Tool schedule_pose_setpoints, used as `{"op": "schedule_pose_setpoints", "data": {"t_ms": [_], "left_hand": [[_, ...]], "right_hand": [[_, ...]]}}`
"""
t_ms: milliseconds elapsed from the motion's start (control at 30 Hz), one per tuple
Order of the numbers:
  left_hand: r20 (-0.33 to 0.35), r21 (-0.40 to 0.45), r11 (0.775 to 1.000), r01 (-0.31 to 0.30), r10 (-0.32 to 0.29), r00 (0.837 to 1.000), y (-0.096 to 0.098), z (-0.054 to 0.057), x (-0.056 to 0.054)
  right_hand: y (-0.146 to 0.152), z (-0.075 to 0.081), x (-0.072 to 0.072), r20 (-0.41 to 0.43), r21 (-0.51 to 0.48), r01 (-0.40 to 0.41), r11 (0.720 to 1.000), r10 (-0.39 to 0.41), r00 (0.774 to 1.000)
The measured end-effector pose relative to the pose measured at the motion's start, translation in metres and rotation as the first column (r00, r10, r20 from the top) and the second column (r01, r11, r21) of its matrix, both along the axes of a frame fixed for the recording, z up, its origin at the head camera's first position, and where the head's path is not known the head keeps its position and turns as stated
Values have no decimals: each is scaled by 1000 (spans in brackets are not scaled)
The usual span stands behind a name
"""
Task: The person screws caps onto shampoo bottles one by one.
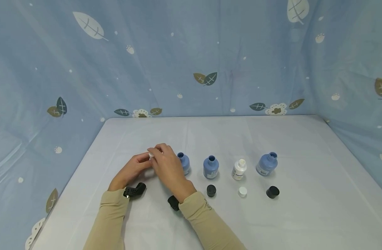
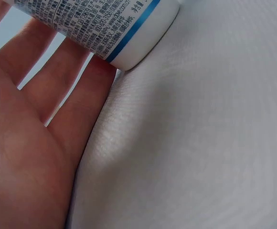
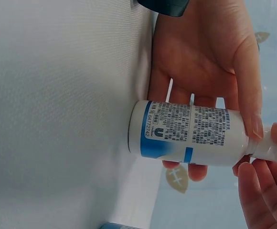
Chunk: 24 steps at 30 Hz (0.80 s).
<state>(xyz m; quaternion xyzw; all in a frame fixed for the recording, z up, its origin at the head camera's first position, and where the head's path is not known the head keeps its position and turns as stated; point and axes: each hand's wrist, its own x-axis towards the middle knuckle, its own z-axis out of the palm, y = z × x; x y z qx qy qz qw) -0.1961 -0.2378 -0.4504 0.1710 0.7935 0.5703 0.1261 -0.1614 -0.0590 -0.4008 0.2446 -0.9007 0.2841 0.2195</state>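
Note:
A white bottle (image 3: 191,131) with a blue band and small printed text stands upright on the white table, at the left of the row of bottles. My left hand (image 1: 132,170) holds it, fingers behind the body and thumb at the neck. From above, my right hand (image 1: 169,166) pinches the white cap (image 3: 270,145) at the bottle's mouth. The left wrist view shows the bottle's base (image 2: 143,45) at the tabletop beside the left fingers. Just right of the right hand stands an uncapped blue bottle (image 1: 185,165), partly hidden by that hand.
Farther right stand a blue bottle (image 1: 211,168), a small white bottle (image 1: 239,170) and a tilted-looking blue bottle (image 1: 267,164), all uncapped. Before them lie a black cap (image 1: 211,190), a white cap (image 1: 242,191) and another black cap (image 1: 273,192). A patterned blue curtain (image 1: 178,62) surrounds the table.

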Motion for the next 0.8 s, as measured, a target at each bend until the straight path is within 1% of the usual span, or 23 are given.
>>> {"op": "schedule_pose_setpoints", "data": {"t_ms": [200, 233, 333, 400, 433, 467, 533, 633, 800], "left_hand": [[-14, -34, 999, -28, 27, 1000, 1, 1, -1], [-16, -36, 999, -28, 27, 999, 3, 4, 0], [8, -24, 999, -29, 29, 1000, 3, 4, 1], [19, -9, 1000, -27, 27, 999, 3, 3, 1], [14, -7, 1000, -25, 25, 1000, 2, 3, 2], [10, -4, 1000, -27, 27, 1000, 1, 0, 0], [-11, -3, 1000, -25, 25, 1000, 0, 0, 0], [-31, 0, 1000, -19, 19, 999, 0, 0, 0], [-15, 22, 1000, -20, 20, 1000, 0, 0, 0]], "right_hand": [[0, -1, 0, -4, 31, 13, 999, -13, 1000], [0, -1, 0, -2, 39, 13, 999, -13, 1000], [0, 0, 0, -6, 40, 4, 999, -4, 1000], [1, 0, 0, -21, 28, -15, 999, 15, 1000], [1, 1, 0, -32, 23, -28, 999, 28, 999], [1, 1, 0, -44, 17, -42, 999, 42, 998], [2, 1, 0, -61, 17, -69, 997, 70, 996], [2, 2, 0, -59, 29, -91, 995, 93, 994], [3, 3, 1, -42, 63, -104, 993, 107, 993]]}}
